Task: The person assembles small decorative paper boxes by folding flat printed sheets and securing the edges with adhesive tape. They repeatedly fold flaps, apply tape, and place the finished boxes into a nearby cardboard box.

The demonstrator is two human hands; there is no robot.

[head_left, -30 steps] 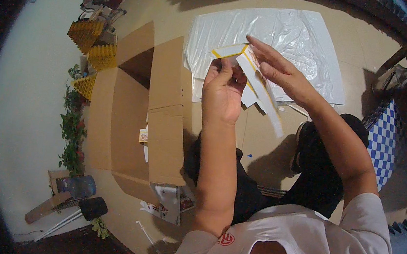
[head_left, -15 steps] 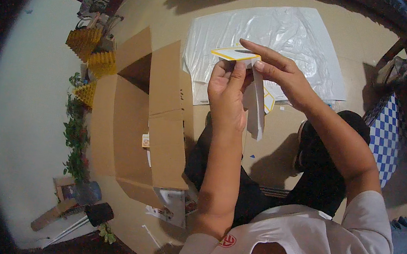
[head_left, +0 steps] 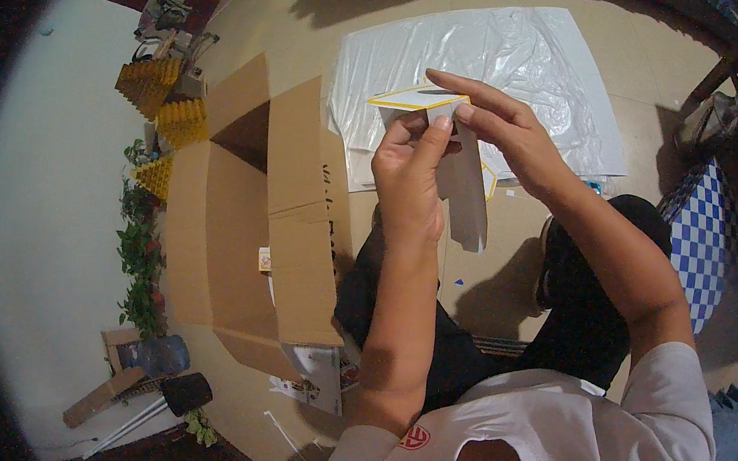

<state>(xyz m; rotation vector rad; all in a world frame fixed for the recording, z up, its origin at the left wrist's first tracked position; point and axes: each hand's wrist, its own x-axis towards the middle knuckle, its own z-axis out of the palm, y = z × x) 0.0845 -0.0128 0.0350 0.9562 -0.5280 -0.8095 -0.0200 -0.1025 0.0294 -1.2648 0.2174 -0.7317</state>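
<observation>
Above the floor in front of me is a piece of white folded card [head_left: 466,206] with a yellow-bordered flap on top. Its long plain panel hangs down between my forearms. My left hand [head_left: 410,168] grips the card from below, thumb pressed on its front face and fingers curled behind. At the right end of the flap, my right hand [head_left: 524,143] pinches the fold, thumb at the near edge and fingers stretched along the top. Part of another yellow-edged piece [head_left: 488,182] shows behind the hanging panel.
On my left stands a large open cardboard box [head_left: 303,224] with its flaps up. A white sheet under clear plastic film [head_left: 484,50] lies on the floor ahead. At the right is a blue-and-white checked bag [head_left: 696,249]; plants [head_left: 141,248] line the left wall.
The flap end of the card has moved slightly left, and its hanging panel has turned a little. Both hands keep their hold, with the left shifted slightly.
</observation>
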